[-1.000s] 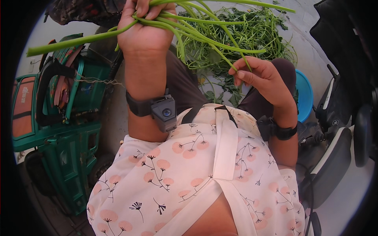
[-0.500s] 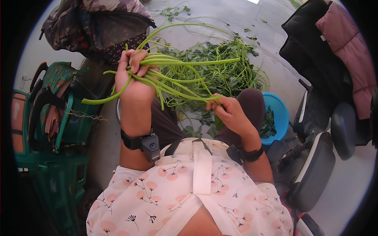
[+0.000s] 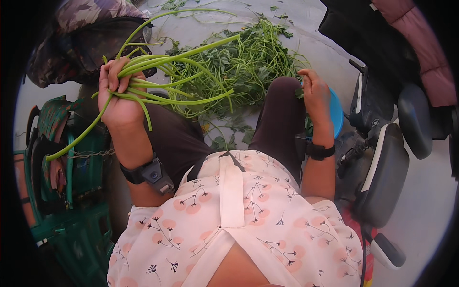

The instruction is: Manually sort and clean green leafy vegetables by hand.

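My left hand (image 3: 122, 103) is closed around a bunch of long green leafy-vegetable stems (image 3: 186, 55), held up at the left above my knee. Most of the stems stick out to the right, and one hangs down to the left. My right hand (image 3: 317, 103) is at the right, in front of the blue basin (image 3: 337, 112) and beside my right knee. Its fingers are bent, with a small dark green leaf (image 3: 299, 92) at the fingertips. Hand and knee hide much of the basin.
A heap of leafy green vines (image 3: 258, 62) lies on the grey floor ahead. Green plastic chairs (image 3: 76, 225) stand at the left, below a camouflage-patterned bag (image 3: 91, 24). To the right is a scooter (image 3: 389, 177), with dark and pink jackets (image 3: 416, 43) above it.
My right hand has left the stem ends and moved right to the basin. My left hand still grips the bunch, now farther left in view. The whole view has shifted.
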Motion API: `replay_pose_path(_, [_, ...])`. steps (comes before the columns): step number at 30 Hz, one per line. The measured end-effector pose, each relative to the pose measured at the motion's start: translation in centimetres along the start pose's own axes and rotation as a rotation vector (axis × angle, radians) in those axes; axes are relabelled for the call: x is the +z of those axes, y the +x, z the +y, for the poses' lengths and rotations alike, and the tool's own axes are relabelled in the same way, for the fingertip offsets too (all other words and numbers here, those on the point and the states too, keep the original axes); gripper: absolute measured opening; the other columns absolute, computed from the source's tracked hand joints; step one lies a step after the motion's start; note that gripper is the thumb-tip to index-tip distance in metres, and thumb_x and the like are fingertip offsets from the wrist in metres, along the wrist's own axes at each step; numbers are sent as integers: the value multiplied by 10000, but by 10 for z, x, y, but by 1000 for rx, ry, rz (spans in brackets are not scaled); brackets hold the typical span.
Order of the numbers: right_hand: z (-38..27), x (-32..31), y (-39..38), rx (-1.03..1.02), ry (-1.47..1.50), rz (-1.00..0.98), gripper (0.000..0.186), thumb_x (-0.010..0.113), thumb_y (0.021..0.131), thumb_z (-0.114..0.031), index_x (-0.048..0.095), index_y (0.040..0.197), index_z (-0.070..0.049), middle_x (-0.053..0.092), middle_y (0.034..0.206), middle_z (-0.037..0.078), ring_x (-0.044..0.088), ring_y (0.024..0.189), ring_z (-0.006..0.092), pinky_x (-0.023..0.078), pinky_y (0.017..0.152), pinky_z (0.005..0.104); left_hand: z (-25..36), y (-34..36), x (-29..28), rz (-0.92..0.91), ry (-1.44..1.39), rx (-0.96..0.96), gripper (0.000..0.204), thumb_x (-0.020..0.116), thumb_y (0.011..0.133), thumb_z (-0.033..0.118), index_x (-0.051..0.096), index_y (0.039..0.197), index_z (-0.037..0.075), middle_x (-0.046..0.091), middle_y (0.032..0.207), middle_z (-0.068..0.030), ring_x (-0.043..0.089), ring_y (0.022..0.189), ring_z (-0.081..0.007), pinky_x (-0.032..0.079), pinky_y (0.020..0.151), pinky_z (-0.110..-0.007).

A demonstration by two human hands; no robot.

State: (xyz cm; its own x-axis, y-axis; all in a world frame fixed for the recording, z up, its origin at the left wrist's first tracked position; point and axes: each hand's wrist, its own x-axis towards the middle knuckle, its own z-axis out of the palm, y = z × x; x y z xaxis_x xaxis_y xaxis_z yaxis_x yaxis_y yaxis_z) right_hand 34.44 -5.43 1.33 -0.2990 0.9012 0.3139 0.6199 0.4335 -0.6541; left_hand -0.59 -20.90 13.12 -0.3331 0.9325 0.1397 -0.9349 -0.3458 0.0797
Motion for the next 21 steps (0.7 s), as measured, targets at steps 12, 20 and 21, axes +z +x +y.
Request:
replay_pose_path(12, [-24, -14, 41, -87, 564, -157, 432, 437, 1018, -330, 546, 1292, -15, 581, 1280, 126, 522, 1220, 216, 371, 1040, 319, -62, 1, 21, -257, 48, -447, 239, 384, 1027, 285, 467, 923, 86, 410, 719, -1, 427, 484, -86, 319, 462, -244])
replay_pose_path(20, [-136, 44, 8, -7, 1653, -1294, 744, 237, 987, -587, 511, 1284, 38, 639, 1139, 156, 626, 1028, 239, 467, 934, 349, -81, -7, 37, -263, 43, -432, 198, 436, 1010, 249, 462, 899, 86, 382, 680, 17, 400, 411, -64, 270, 401, -220])
replay_pose_path(21, [-138, 46, 2, -13, 1655, -1312, 744, 237, 987, -587, 511, 1284, 38, 639, 1139, 156, 626, 1028, 239, 467, 934, 349, -73, -6, 35, -256, 74, -357, 196, 438, 1008, 244, 461, 896, 85, 383, 681, 16, 401, 426, -63, 278, 398, -220])
